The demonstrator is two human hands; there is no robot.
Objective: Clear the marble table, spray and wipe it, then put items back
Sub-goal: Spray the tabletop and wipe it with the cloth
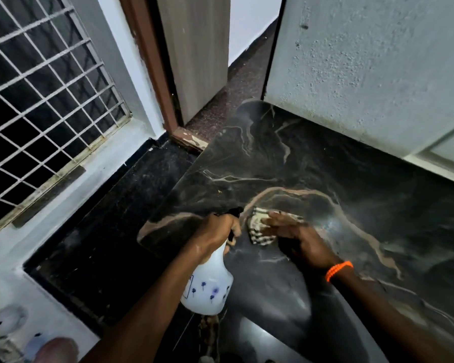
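Dark veined marble surface (pixel 325 163) is wiped with a checked cloth (pixel 258 226) under the right hand's (pixel 296 238) flat fingers; beside the cloth, a white plastic spray bottle (pixel 210 281) is gripped by the left hand (pixel 215 231).

A barred window (pixel 42 100) at left, a rough white wall (pixel 364 69) right, an open door (pixel 197 53) between.

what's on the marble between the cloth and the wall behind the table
Nothing: in the head view, bare marble table runs from the cloth to the wall.
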